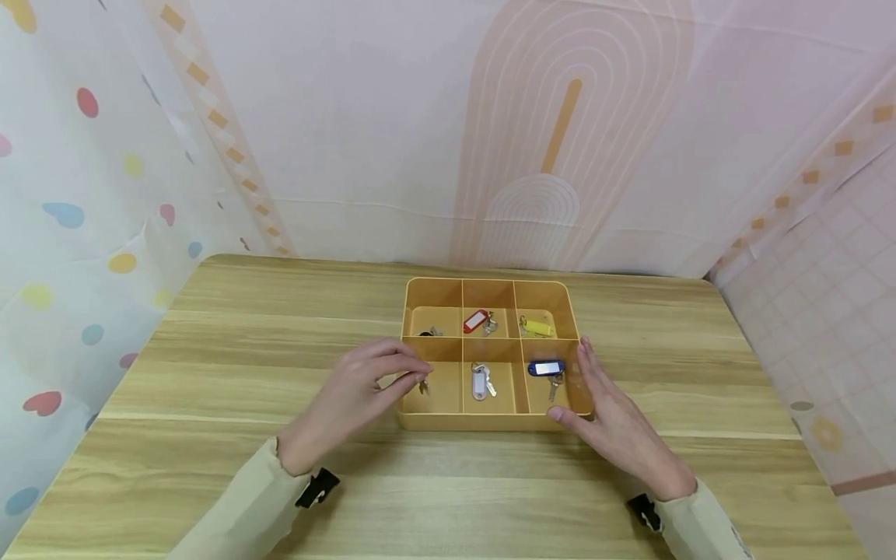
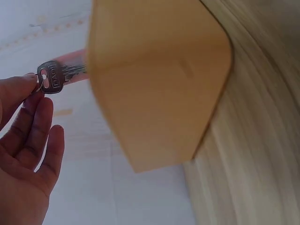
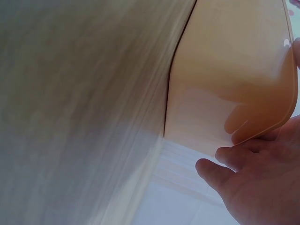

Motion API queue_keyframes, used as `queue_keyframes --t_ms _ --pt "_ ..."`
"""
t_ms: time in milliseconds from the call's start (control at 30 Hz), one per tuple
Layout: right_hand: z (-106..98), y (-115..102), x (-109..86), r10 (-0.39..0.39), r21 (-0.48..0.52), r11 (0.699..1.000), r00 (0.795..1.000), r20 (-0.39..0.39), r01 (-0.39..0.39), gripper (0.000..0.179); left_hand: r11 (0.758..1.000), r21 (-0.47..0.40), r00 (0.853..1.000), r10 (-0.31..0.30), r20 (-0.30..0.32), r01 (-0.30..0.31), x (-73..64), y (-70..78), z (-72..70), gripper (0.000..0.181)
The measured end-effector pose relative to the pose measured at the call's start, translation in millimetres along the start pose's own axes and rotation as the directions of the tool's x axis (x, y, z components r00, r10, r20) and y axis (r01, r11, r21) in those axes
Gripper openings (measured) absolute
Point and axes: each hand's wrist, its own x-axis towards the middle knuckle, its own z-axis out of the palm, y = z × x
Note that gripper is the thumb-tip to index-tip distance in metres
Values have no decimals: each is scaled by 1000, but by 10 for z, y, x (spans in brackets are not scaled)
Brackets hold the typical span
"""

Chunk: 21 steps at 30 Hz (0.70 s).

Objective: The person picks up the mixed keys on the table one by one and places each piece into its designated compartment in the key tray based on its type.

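Note:
My left hand (image 1: 371, 381) is over the front left compartment of a yellow-orange six-compartment tray (image 1: 483, 422), pinching a metal key (image 1: 423, 385) between thumb and fingertips. In the left wrist view the key (image 2: 52, 77) hangs by its ring, with a translucent pinkish-red strip behind it, partly hidden by the tray wall. My right hand (image 1: 623, 428) rests at the tray's front right corner, fingers along the right wall and thumb at the front rim. Keys with a pale tag (image 1: 479, 383) lie front middle; keys with a blue tag (image 1: 546, 368) lie front right.
The back row holds keys with a red tag (image 1: 476, 320) in the middle, a yellow tag (image 1: 537, 327) at right, and a partly hidden dark-headed key (image 1: 425, 334) at left. The wooden table (image 1: 280, 327) meets a patterned cloth backdrop (image 1: 364, 155).

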Motion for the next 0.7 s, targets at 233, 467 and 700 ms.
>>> queue_keyframes --t_ms 233,467,700 --pt "1 4 -5 8 -18 1000 1000 -1 -8 102 993 116 998 10 65 -18 45 -130 145 17" --pt "2 -2 -1 7 -14 1000 1000 0 -7 102 976 219 982 -29 188 -13 60 -200 224 14" --pt "1 1 3 5 -5 1000 1000 1 -5 101 966 260 967 -56 250 -12 65 -250 261 11"
